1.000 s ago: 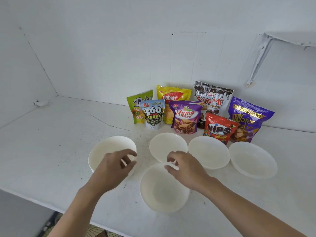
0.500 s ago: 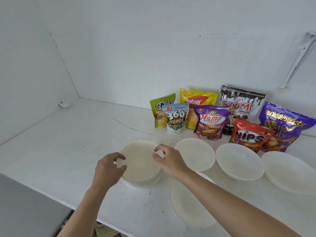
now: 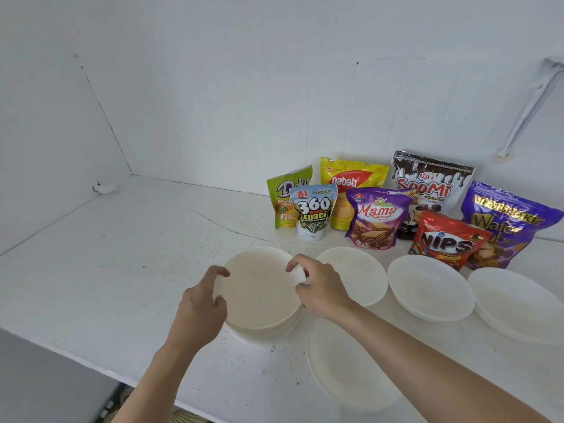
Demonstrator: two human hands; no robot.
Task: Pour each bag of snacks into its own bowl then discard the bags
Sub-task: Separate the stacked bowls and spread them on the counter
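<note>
Just below centre of the frame: a round white plastic bowl [image 3: 259,288], gripped at both sides and sitting on further white rims of the same kind, a short stack on the scuffed white tabletop [image 3: 122,254]. Left hand [image 3: 201,303] at the bowl's left edge, thumb hooked over the rim, fingers [image 3: 220,300] curled in against it. Right hand [image 3: 323,288] at the right edge, thumb and bent fingers pinching the rim. Cannot tell whether the bowl is lifted clear of the ones beneath.

To the right, in a row: a half-hidden white bowl [image 3: 363,276] behind the right hand, a middle white bowl [image 3: 430,288], and a right-edge white bowl [image 3: 518,303] cut by the frame. Lower centre, under the right forearm — a near white bowl [image 3: 345,377].

Behind the row, right of centre, seven snack bags standing upright and close together near the white wall [image 3: 213,102]:
- green Deka bag [image 3: 285,193]
- pale blue 360 Kuaci bag [image 3: 314,213], in front of the Deka bag
- yellow Nabati bag [image 3: 351,181]
- purple Mama wafer bag [image 3: 377,219]
- black-and-white Soomi bag [image 3: 430,181]
- red Nips bag [image 3: 445,242], just behind the middle bowl
- large purple Wafer bag [image 3: 506,218], at far right

Upper right corner — a white metal bracket [image 3: 525,111] slanting down the wall.
</note>
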